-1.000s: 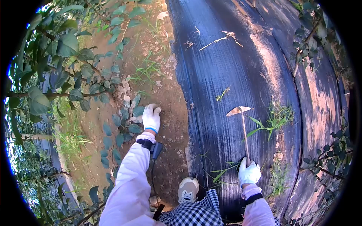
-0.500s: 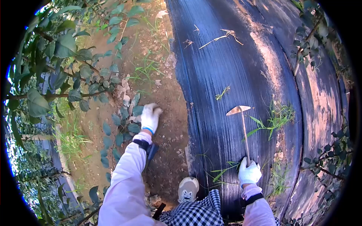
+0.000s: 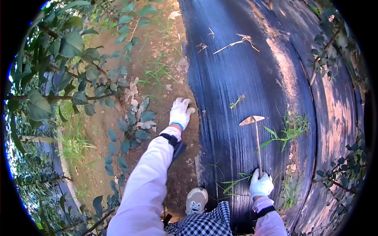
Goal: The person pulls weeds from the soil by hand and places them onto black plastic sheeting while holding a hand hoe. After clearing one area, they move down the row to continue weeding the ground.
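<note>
My right hand (image 3: 261,184), in a white glove, is closed round the wooden handle of a small hoe (image 3: 258,145). The hoe's blade (image 3: 251,120) is smeared with dry soil and points away from me over the black plastic film (image 3: 232,149). My left hand (image 3: 181,113), gloved too, is low over the bare soil (image 3: 169,92) just left of the film's edge. Its fingers curve downward with the thumb apart, and nothing shows in them. Green weeds (image 3: 290,131) grow to the right of the hoe blade.
Leafy branches (image 3: 73,43) reach in from the left, with fallen leaves (image 3: 136,122) under them. Dry stalks (image 3: 238,42) and a small uprooted weed (image 3: 236,102) lie on the film. My shoe (image 3: 196,200) stands at the film's near edge.
My left hand has moved right and slightly away from me, from beside the leaves to near the film's edge. My right hand and the hoe have barely moved.
</note>
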`<state>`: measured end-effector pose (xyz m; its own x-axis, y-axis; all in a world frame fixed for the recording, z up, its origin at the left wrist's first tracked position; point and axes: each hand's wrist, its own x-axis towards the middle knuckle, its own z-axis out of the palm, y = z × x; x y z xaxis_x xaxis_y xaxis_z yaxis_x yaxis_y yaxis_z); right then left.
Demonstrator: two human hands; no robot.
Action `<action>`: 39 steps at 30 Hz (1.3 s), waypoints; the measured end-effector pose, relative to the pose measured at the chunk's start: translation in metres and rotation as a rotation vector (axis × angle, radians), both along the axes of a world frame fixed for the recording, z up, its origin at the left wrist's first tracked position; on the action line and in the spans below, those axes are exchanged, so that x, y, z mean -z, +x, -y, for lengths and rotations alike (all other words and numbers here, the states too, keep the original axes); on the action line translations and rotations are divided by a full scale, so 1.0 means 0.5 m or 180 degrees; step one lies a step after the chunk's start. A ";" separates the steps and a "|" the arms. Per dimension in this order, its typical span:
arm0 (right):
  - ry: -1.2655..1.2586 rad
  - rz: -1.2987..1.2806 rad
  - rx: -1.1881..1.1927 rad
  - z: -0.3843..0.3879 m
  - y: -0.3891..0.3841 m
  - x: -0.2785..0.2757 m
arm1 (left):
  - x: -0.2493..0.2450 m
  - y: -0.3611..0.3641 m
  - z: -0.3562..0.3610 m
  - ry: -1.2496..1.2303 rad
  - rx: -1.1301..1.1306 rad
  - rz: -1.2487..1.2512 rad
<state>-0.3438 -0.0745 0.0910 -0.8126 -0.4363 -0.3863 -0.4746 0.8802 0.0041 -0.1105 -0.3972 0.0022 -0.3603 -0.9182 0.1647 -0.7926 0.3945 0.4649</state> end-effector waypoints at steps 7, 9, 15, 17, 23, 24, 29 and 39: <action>0.0016 -0.0082 0.0028 0.000 0.002 -0.004 | 0.025 0.136 0.032 0.0003 -0.1377 -0.0386; 0.0062 -0.0096 -0.0129 -0.009 -0.002 0.002 | 0.033 0.205 0.067 0.0022 -0.1997 -0.0596; 0.0100 -0.0042 -0.0054 0.008 0.005 -0.014 | 0.037 0.233 0.163 0.0204 -0.1103 0.0320; 0.0107 -0.0021 -0.0048 0.006 0.002 -0.011 | 0.061 0.236 0.166 0.0406 -0.1401 -0.0789; 0.0136 -0.0115 -0.0031 -0.001 0.001 0.003 | 0.048 0.177 0.164 -0.0160 -0.0616 0.0194; 0.0079 -0.0133 -0.0035 -0.002 0.004 0.001 | 0.039 0.169 0.166 0.0096 -0.0726 0.0374; -0.0121 -0.0287 -0.0148 -0.002 0.005 0.006 | 0.056 0.233 0.202 0.0016 -0.1811 -0.0633; -0.0073 -0.0282 -0.0079 0.001 0.007 0.003 | 0.059 0.294 0.300 0.0184 -0.1642 -0.0780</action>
<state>-0.3402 -0.0749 0.0893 -0.8319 -0.4648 -0.3032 -0.4951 0.8684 0.0269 0.0367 -0.5473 -0.0274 0.1791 -0.9750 0.1312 -0.7421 -0.0464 0.6687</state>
